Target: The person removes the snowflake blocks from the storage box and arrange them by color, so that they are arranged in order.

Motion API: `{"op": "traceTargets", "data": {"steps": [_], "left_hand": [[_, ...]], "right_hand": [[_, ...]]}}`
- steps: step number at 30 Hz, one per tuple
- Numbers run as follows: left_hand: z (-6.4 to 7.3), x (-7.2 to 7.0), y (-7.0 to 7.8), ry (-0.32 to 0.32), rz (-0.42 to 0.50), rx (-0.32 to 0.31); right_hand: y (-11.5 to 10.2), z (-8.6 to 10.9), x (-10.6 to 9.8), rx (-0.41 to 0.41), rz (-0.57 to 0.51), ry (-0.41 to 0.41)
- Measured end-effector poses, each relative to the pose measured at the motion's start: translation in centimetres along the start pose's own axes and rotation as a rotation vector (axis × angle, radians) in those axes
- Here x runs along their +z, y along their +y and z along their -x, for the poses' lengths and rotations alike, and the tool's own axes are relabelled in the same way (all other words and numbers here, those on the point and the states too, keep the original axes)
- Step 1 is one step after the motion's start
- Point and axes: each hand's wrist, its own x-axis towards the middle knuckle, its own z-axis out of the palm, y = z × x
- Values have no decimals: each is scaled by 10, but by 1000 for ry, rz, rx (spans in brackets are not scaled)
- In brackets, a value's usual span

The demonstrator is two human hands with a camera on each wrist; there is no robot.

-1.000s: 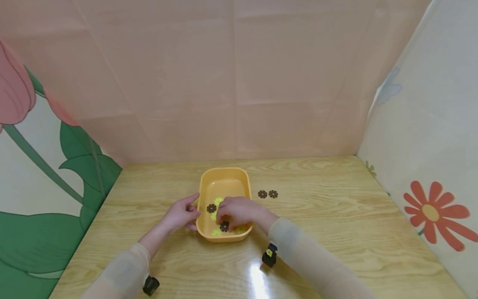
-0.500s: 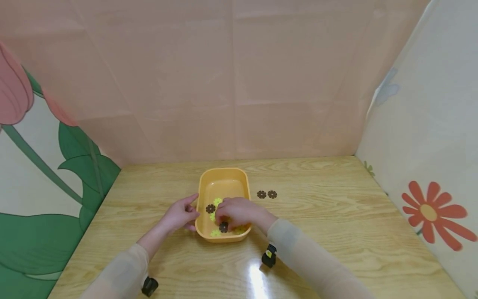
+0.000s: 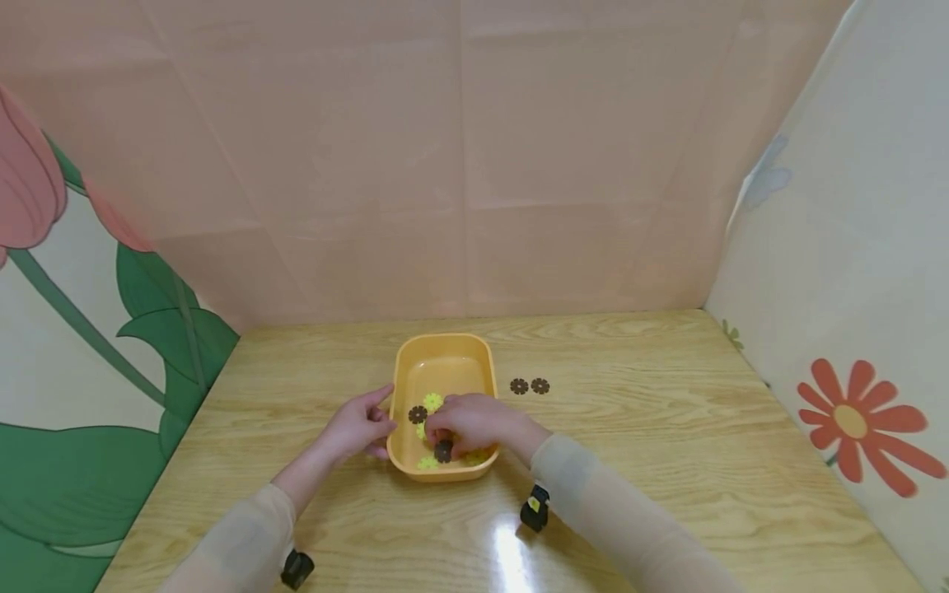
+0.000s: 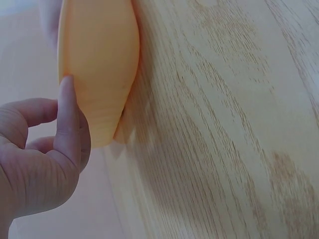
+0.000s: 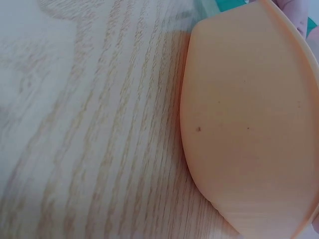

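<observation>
An orange-yellow plastic tub [image 3: 445, 342] holds several yellow notched discs [image 3: 432, 401] and dark brown ones like small flowers. My right hand [image 3: 474, 420] reaches in over the tub's right wall, fingers bent down, its fingertips at a dark brown interlocking disc [image 3: 443, 450] near the front. Another dark brown disc [image 3: 418, 414] lies by the left wall. Against the left rim rest the thumb and fingertips of my left hand [image 3: 359, 424]; the left wrist view shows a finger [image 4: 67, 114] touching the tub's outer wall [image 4: 102, 59]. In the right wrist view, the tub wall [image 5: 249, 114] hides most of the right hand.
Two brown discs [image 3: 530, 386] lie side by side on the wooden table [image 3: 630, 428], right of the tub. A pink backdrop [image 3: 460, 165] rises behind the table. Printed flower panels stand at left and right. A black wrist camera [image 3: 535, 507] hangs under the right forearm.
The right hand's fingers have shifted slightly left inside the tub, and the brown disc at them has tilted a little. The left hand stays at the rim.
</observation>
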Motion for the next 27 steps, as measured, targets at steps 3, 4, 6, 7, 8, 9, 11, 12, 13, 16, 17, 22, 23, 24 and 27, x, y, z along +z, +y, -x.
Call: {"op": "traceTargets", "data": {"steps": [3,4,6,7,8,9,11,12,13,16,17,22,23,24,27], "left_hand": [[0,0,0,2,-1,-1],[0,0,0,5,-3,-1],[0,1,0,12,-4,-3],[0,1,0,14,-7,-2],[0,0,0,17,-8,-1],[0,1,0,20,-10,-3],[0,1,0,23,-13,-6],[0,1,0,25,-12,-8],[-1,0,0,25,-13,-9],[0,0,0,27,-14,-12],[0,0,0,27,-14,-11],[-1,1,-1,22,-16,-6],[-1,1,-1,22,-15,-5],[-1,1,-1,19,-19,2],[0,2,-2,22,-17,5]], "right_hand": [[-1,0,0,4,2,4],[-1,0,0,4,3,8],[-1,1,0,-1,-1,14],[-1,1,0,-4,-2,18],[-1,1,0,-7,-6,20],[0,1,0,-11,-10,23],[1,1,1,-20,-18,28],[2,0,2,-23,-23,32],[2,0,2,-29,-29,37],[4,0,2,-42,-67,52],[5,0,3,-49,-82,60],[7,2,1,-76,-150,129],[8,2,1,-81,-168,151],[8,4,0,-82,-187,178],[8,7,-3,-92,-277,271]]}}
